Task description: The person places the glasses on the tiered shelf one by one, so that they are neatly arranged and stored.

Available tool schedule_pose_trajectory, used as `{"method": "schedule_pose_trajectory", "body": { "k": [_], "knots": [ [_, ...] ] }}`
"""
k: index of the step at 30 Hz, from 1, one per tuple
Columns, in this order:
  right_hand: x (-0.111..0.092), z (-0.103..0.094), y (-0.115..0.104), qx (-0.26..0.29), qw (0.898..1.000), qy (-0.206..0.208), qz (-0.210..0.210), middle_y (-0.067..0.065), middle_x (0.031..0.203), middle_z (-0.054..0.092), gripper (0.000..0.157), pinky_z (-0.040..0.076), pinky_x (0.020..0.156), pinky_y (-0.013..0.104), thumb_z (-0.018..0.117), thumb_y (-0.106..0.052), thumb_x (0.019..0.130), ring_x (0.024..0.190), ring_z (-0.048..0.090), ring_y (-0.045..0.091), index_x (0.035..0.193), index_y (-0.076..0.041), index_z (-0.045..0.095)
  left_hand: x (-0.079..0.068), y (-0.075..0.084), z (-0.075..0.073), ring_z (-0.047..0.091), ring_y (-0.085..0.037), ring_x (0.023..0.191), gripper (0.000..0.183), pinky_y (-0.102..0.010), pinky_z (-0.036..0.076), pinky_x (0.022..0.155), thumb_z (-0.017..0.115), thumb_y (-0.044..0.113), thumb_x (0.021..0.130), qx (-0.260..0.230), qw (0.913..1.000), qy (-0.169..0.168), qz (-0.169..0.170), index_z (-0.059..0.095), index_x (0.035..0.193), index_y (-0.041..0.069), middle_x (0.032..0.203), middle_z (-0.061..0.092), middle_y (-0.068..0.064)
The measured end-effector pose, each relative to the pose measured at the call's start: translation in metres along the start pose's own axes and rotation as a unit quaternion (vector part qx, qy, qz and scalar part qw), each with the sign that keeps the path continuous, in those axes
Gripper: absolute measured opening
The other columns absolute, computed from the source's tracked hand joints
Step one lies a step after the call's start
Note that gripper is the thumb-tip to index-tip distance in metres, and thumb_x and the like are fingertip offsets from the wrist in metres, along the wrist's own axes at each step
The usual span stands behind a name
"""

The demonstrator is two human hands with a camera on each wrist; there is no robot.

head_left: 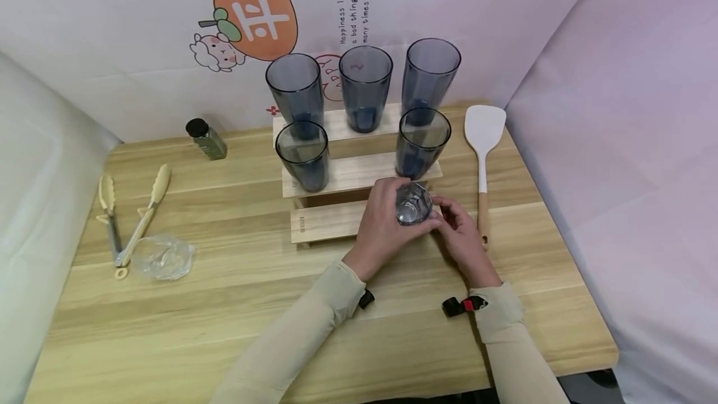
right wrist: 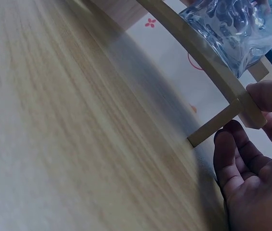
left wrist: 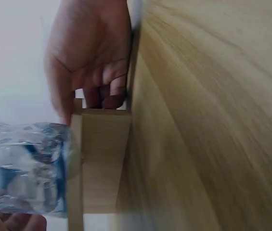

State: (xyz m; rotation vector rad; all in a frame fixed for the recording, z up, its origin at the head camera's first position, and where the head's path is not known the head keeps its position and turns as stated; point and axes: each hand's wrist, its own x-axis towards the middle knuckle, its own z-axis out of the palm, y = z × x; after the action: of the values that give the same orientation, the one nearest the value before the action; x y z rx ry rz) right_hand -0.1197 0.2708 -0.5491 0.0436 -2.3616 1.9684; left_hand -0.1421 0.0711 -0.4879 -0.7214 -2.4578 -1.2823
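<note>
My left hand point(head_left: 384, 217) grips a small clear glass with a wavy surface point(head_left: 414, 203) by its side. The glass point(left wrist: 27, 168) stands at the right end of the lowest step of a three-tier wooden rack point(head_left: 328, 220), its base on or just at the board. With thumb and fingers, my right hand point(head_left: 462, 235) pinches the right end of that step, and its other fingers point(right wrist: 226, 159) curl beside the support leg. Tall blue-grey tumblers stand on the upper tiers: a left one point(head_left: 305, 158) and a right one point(head_left: 422, 145) in the middle, three along the back.
A white spatula with wooden handle point(head_left: 483, 148) lies right of the rack. To the left are tongs point(head_left: 143, 220), a crumpled clear plastic piece point(head_left: 165, 257) and a black-capped spice jar point(head_left: 206, 139). A printed cloth point(head_left: 140, 24) hangs behind the wooden table point(head_left: 224, 323).
</note>
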Motion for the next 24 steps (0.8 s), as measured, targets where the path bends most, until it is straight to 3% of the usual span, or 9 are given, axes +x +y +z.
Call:
{"method": "schedule_pose_trajectory", "body": {
  "k": [5, 11, 19, 24],
  "knots": [
    [-0.001, -0.002, -0.007, -0.013, 1.0, 0.001, 0.005, 0.012, 0.141, 0.055, 0.034, 0.033, 0.108, 0.023, 0.059, -0.016, 0.105, 0.138, 0.041, 0.02, 0.136, -0.002, 0.059, -0.011, 0.003, -0.011, 0.049, -0.019, 0.113, 0.084, -0.031, 0.046, 0.093, 0.085, 0.055, 0.076, 0.024, 0.9995, 0.011, -0.019, 0.049, 0.138, 0.013, 0.127, 0.05, -0.004],
    [-0.005, -0.005, -0.032, -0.011, 1.0, 0.004, 0.004, 0.014, 0.137, 0.057, 0.033, 0.036, 0.107, 0.023, 0.06, -0.013, 0.104, 0.139, 0.041, 0.02, 0.132, 0.003, 0.059, -0.015, 0.003, -0.014, 0.055, -0.016, 0.101, 0.078, -0.035, 0.053, 0.086, 0.086, 0.043, 0.082, -0.055, 0.9977, -0.008, -0.038, 0.046, 0.141, 0.011, 0.127, 0.05, -0.008],
    [0.001, -0.001, -0.003, 0.014, 1.0, 0.004, 0.021, 0.009, 0.138, 0.057, 0.034, 0.035, 0.109, 0.025, 0.06, -0.014, 0.104, 0.141, 0.039, 0.019, 0.134, 0.001, 0.057, -0.016, -0.003, -0.016, 0.055, -0.013, 0.112, 0.073, -0.037, 0.051, 0.095, 0.083, 0.041, 0.086, -0.083, 0.9952, -0.009, -0.053, 0.047, 0.141, 0.011, 0.13, 0.049, -0.002],
    [0.0, 0.0, -0.004, 0.008, 1.0, 0.003, 0.027, 0.014, 0.139, 0.056, 0.035, 0.027, 0.117, 0.039, 0.06, -0.014, 0.104, 0.145, 0.033, 0.022, 0.134, 0.003, 0.057, -0.034, -0.009, -0.04, 0.056, -0.02, 0.114, 0.068, -0.038, 0.05, 0.096, 0.079, 0.042, 0.089, -0.085, 0.9939, -0.002, -0.07, 0.049, 0.142, 0.012, 0.13, 0.053, -0.004]
  ]
}}
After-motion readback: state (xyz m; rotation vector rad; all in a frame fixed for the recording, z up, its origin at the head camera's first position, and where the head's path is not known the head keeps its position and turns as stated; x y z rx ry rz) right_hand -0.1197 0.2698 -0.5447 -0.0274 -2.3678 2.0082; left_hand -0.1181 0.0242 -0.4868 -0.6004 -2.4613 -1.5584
